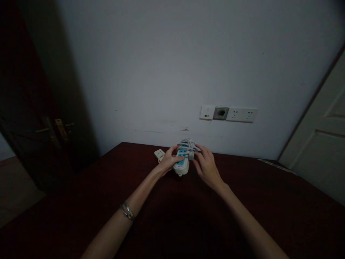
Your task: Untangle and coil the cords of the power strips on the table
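A white power strip (182, 168) with blue socket faces sits tilted over the dark red table, its grey cord (185, 144) wound in loops about the far end. My left hand (168, 160) grips the strip from the left, thumb lying across the blue face. At the strip's right side is a grey-white plug (191, 155), its prongs pointing left. Curled round the plug and the nearby cord are the fingers of my right hand (206, 163). A second, smaller white power strip (159, 154) lies just beyond my left hand, partly hidden by it.
The dark red table (113, 180) meets a pale wall (151, 79) behind the strips. Wall sockets (239, 115) are set at the right. A dark door with a brass handle (61, 129) stands left, a white panelled door (323, 144) right.
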### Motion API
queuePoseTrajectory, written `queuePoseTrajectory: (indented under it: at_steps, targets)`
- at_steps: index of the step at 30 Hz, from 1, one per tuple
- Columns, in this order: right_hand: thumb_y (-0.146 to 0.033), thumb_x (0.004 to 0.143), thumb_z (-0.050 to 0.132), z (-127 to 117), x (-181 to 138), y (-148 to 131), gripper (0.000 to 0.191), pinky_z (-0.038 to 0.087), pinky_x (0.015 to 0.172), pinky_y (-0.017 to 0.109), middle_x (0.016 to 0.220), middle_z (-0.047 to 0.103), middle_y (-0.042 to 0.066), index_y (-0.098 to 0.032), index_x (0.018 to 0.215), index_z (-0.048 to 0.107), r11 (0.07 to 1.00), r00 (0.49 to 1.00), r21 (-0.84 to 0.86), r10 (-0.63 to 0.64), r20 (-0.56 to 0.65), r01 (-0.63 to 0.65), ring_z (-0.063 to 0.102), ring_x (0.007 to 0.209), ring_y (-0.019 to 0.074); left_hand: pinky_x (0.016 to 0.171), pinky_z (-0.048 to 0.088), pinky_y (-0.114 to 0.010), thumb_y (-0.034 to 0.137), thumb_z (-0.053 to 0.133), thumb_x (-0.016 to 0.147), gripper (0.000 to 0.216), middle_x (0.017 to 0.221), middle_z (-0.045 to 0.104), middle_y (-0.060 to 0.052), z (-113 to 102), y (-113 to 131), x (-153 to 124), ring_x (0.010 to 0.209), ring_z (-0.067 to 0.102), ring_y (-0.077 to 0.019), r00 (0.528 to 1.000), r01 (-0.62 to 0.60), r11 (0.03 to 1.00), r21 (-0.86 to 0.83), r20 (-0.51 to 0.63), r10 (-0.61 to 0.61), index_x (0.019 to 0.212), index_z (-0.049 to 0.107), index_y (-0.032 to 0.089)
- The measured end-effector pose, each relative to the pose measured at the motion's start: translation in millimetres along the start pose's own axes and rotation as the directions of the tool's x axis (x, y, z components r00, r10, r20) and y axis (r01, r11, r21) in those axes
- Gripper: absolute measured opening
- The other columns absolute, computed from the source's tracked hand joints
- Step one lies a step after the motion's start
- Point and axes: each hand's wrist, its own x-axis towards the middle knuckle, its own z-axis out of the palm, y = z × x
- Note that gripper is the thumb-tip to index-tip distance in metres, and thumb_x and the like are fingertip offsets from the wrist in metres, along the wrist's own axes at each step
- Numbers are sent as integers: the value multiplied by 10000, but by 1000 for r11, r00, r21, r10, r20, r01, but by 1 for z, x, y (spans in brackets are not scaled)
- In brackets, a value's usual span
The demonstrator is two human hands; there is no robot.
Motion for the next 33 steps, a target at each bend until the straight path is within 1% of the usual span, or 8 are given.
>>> queuePoseTrajectory:
  at_steps: [2,5,8,14,18,23,28,33]
  targets:
    - [-169,844,427,2,-3,6,233,301,1014,500,1337,414,126,-173,1060,514,999,992,21,-50,117,47,345,1253,255,754,458,-307,181,729,575,549,1009,614,-101,-2,-5,1,807,590,-179,1000,-9,999,52,21,8,1081,527,110]
    - [-168,859,390,5,-5,10,272,293,1037,465,1401,338,121,-171,1113,485,988,978,155,-33,206,0,311,1292,219,805,446,-325,194,724,595,507,1058,601,-103,-1,-12,2,888,580,-195,999,-31,997,74,36,28,1060,534,125]
    - [-206,868,402,7,-6,12,285,278,1056,431,1423,320,80,-205,1134,505,947,984,308,35,177,-89,299,1304,196,858,426,-336,221,708,633,486,1121,581,-100,2,-16,1,961,567,-201,997,-65,996,56,51,62,1077,529,141]
    - [-286,753,622,2,-9,24,137,407,937,436,1200,560,66,-239,860,694,831,977,514,181,114,-214,516,1106,248,828,444,-346,250,729,626,551,1087,598,-102,1,-29,4,940,577,-202,990,-57,993,105,137,43,1123,513,150]
    - [-314,648,720,-4,-23,36,123,454,865,413,1069,606,67,-238,745,725,786,954,541,246,170,-299,552,1024,253,794,456,-360,259,737,611,570,1081,590,-131,2,-44,6,920,576,-210,979,-33,975,221,204,-14,1118,512,129]
    - [-330,679,695,0,-50,37,128,434,888,410,1105,589,78,-218,738,720,771,930,520,308,201,-368,549,1027,246,790,456,-388,332,720,621,546,1035,603,-148,7,-54,4,900,588,-227,953,-21,945,328,291,-80,1075,520,104]
    - [-329,746,625,9,-71,24,166,430,896,421,1165,570,88,-222,847,703,742,914,538,372,165,-399,524,1079,251,761,450,-364,384,715,604,499,972,616,-114,7,-47,-2,888,583,-243,936,-148,838,526,348,-53,999,546,129]
    - [-312,753,623,2,-78,22,146,434,903,425,1174,568,81,-236,847,705,739,923,553,314,222,-385,543,1065,242,678,438,-323,404,725,567,444,850,592,-73,13,-48,-10,795,564,-230,924,-272,696,665,384,-5,901,564,159]
